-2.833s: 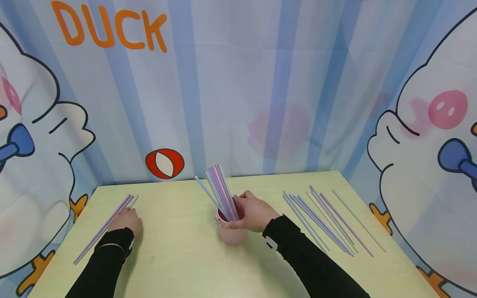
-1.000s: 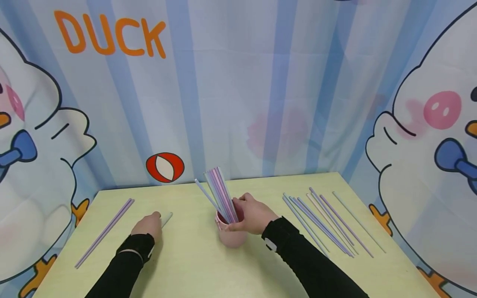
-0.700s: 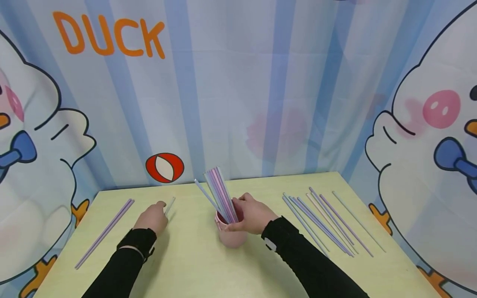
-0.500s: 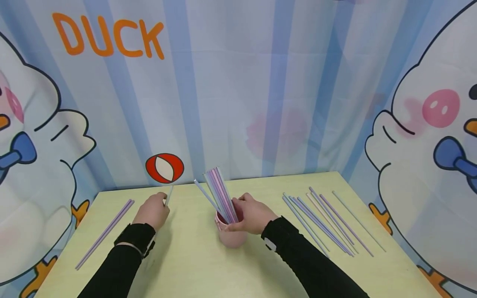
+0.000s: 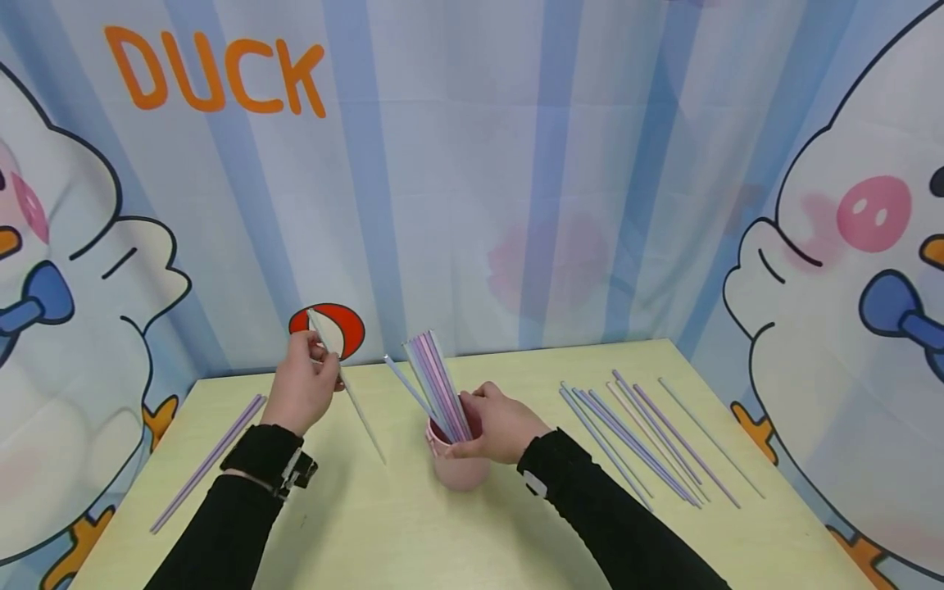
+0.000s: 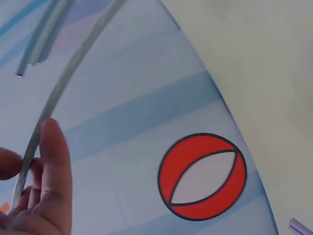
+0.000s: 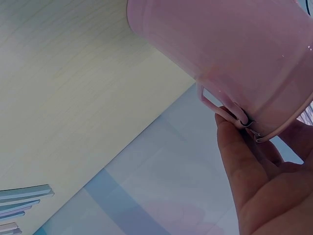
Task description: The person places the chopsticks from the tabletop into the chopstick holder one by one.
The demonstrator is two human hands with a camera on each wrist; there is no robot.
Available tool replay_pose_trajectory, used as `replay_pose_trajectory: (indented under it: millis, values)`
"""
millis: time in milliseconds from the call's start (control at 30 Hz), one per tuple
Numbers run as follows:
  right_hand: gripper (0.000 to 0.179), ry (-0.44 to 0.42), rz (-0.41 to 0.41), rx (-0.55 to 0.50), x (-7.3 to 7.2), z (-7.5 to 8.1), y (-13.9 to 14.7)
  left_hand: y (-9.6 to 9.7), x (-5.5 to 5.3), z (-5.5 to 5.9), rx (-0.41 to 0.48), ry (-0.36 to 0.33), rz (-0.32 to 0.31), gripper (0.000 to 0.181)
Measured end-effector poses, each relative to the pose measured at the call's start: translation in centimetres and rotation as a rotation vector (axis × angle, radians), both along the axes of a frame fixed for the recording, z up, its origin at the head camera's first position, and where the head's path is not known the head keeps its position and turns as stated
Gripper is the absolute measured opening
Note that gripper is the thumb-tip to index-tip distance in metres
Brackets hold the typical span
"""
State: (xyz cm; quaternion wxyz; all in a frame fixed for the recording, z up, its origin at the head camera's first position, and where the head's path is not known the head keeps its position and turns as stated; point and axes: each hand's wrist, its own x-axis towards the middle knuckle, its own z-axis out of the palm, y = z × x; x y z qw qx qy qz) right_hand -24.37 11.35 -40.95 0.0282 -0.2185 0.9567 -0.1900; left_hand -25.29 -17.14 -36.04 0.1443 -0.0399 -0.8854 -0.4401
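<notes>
My left hand (image 5: 304, 383) pinches a pale greenish-white straw (image 5: 360, 414) between thumb and fingers, above the table. The straw slants, its lower end pointing towards the bucket and apart from it. In the left wrist view the thumb presses along the straw (image 6: 73, 64). At the middle of the table, my right hand (image 5: 505, 422) grips a small pink bucket (image 5: 460, 475) at its rim. The right wrist view shows fingers at the bucket's side handle (image 7: 215, 106). A bundle of blue, purple and pink straws (image 5: 440, 385) leans in the bucket; their lower ends are hidden.
Two purple straws (image 5: 210, 463) lie together on the left of the pale yellow table (image 5: 413, 541). Several blue, purple, pink and green straws (image 5: 642, 442) lie spread on the right. A printed curtain (image 5: 472, 180) hangs behind the table's back edge.
My left hand has carried the straw from the left pile towards the middle, then raised and turned it so its lower end points right. My right hand stays on the bucket.
</notes>
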Motion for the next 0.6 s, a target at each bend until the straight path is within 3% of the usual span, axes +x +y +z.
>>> replay_pose_trajectory:
  millis: [400,600]
  values:
    - [0.086,0.009,0.008,-0.007,0.2,0.2,-0.1,2.3,0.3,2.2,0.229,0.17,0.0,0.04]
    - [0.085,0.012,0.009,-0.004,0.2,0.2,-0.1,3.3,0.5,2.4,0.25,0.184,-0.021,0.036]
